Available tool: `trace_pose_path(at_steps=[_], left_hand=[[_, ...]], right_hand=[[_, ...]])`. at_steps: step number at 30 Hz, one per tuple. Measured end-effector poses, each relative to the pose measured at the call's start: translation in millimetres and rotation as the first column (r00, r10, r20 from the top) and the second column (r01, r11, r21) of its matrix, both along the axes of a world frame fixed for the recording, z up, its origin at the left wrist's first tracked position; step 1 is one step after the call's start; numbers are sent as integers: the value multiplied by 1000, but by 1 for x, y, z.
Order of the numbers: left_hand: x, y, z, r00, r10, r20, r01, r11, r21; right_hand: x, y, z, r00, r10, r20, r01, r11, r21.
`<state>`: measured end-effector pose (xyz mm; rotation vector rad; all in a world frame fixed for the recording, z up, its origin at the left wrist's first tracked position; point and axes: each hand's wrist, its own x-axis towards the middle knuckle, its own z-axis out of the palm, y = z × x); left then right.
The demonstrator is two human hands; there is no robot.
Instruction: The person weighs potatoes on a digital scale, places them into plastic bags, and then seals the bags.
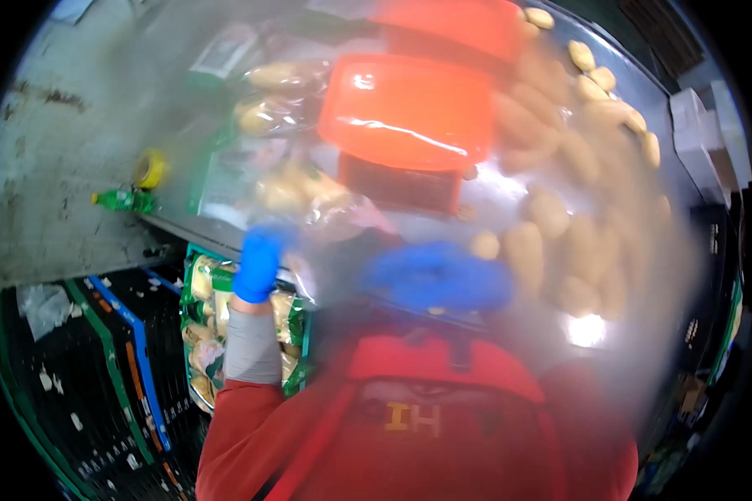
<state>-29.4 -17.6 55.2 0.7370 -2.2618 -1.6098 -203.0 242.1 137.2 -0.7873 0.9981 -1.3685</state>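
Note:
Haze over the picture blurs much of the middle. My left hand [257, 265], in a blue glove with a grey cuff, is over the edge of a teal crate [187, 311] of bagged potatoes [199, 342]. Clear plastic lies close beside its fingers, but their grip is smeared. My right hand [439, 277], also blue-gloved, is in front of my chest at the near table edge, its fingers too blurred to read. Ahead of both hands, a bright orange-red tray [409, 108] rests on the metal table. Clear bags of potatoes [280, 115] lie to its left.
Loose potatoes [589, 242] spread over the table's right side, several along its far rim [593, 71]. At the left are a green bottle [125, 200] and a yellow tape roll [149, 169]. Black crates [67, 384] stand lower left; white boxes [700, 138] are beyond the right edge.

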Motion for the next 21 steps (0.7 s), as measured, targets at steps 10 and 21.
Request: trace_pose_path(at_steps=[10, 21], left_hand=[[-203, -169, 0, 978, -77, -193, 56, 992, -114], [-279, -214, -77, 981, 191, -19, -192, 969, -153]], right_hand=[[-84, 160, -80, 204, -869, -450, 979, 184, 89], [-39, 223, -139, 54, -789, -612, 998, 28, 52]])
